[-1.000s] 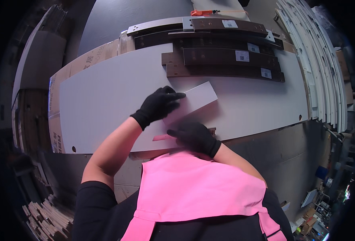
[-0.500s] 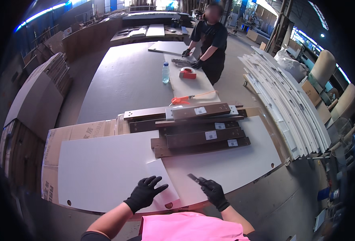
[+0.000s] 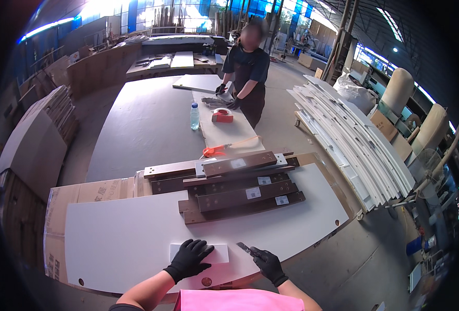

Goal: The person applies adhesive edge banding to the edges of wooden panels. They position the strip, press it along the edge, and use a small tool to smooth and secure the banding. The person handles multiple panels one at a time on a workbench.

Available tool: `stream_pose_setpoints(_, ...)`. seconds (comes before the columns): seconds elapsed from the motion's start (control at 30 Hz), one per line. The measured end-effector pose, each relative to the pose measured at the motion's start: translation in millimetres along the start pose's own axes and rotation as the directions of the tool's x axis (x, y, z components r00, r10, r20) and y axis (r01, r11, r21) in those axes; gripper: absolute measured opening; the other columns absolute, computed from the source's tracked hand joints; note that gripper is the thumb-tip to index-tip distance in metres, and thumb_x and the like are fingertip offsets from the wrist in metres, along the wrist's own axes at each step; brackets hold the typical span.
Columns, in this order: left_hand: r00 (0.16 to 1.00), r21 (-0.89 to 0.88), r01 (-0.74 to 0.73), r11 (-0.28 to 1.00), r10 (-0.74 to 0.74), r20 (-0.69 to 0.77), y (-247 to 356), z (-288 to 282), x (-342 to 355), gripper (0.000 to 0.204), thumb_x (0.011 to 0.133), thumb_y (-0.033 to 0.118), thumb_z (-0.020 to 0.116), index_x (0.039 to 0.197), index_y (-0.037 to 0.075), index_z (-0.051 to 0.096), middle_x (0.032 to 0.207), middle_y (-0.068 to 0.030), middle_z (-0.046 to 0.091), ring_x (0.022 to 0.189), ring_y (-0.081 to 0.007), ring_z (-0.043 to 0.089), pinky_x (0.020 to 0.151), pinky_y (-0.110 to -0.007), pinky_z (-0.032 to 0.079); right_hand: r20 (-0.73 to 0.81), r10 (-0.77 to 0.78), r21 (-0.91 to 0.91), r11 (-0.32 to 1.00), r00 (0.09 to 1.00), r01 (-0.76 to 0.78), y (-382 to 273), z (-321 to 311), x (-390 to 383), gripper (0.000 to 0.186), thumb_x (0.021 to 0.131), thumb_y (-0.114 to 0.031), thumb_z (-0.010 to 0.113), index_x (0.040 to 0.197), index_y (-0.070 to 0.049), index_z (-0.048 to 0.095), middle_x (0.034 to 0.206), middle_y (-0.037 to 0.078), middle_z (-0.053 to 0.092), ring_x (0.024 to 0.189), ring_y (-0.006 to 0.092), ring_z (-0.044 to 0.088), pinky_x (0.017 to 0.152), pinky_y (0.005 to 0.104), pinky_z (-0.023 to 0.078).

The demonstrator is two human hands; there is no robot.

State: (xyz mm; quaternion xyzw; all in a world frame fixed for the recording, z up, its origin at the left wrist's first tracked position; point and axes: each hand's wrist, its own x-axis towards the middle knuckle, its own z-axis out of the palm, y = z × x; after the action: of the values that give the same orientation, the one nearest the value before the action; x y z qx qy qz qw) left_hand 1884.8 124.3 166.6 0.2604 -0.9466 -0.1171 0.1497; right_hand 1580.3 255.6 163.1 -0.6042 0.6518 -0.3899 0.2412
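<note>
I have the gloved left hand (image 3: 190, 259), fingers spread open over a short white board (image 3: 220, 253) on the large white panel (image 3: 123, 233); brown rails (image 3: 229, 199) lie piled beyond; right of the board I see a dark knife-like tool (image 3: 244, 248) gripped in the fingers of the right hand (image 3: 269, 265)

The left hand in a black glove (image 3: 189, 258) covers part of the small, white, flat-sided block (image 3: 219, 252), and the right hand in a black glove (image 3: 269, 264) hides the back end of a thin, dark, flat tool (image 3: 243, 248) that is too small to make out well. The bottom edge cuts off the bright pink cloth apron (image 3: 240, 300). The long, dark brown boards (image 3: 224, 199) partly cover each other, their little white paper labels (image 3: 253, 193) are too tiny to read, and the head of the person in dark clothes (image 3: 247, 67) is blurry.
</note>
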Motion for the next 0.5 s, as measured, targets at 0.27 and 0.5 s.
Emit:
stream_pose_setpoints(0.27,0.999,0.023,0.035,0.999,-0.034,-0.042,-7,2,-9,0.064,0.082,0.044,0.075,0.138,0.018,0.058,0.136,-0.0194,0.056,0.125,-0.0382,0.054,0.109,-0.054,0.04,0.095,0.173,-0.083,0.983,0.98,-0.165,16,15,10,0.038,0.094,-0.021,0.063,0.131,-0.017,0.068,0.104,0.011,0.072,0.089,0.029,0.069,0.081,0.0383,0.055)
stream_pose_setpoints(0.5,0.992,0.113,0.125,0.986,-0.121,-0.038,16,16,4,0.077,0.083,0.053,0.071,0.143,0.007,0.053,0.148,-0.0204,0.047,0.14,-0.0369,0.042,0.118,-0.054,0.028,0.194,0.409,0.357,0.818,0.892,-0.452,28,27,30,0.044,0.096,-0.004,0.061,0.139,-0.004,0.061,0.098,0.002,0.069,0.074,0.0061,0.058,0.066,0.0205,0.048)
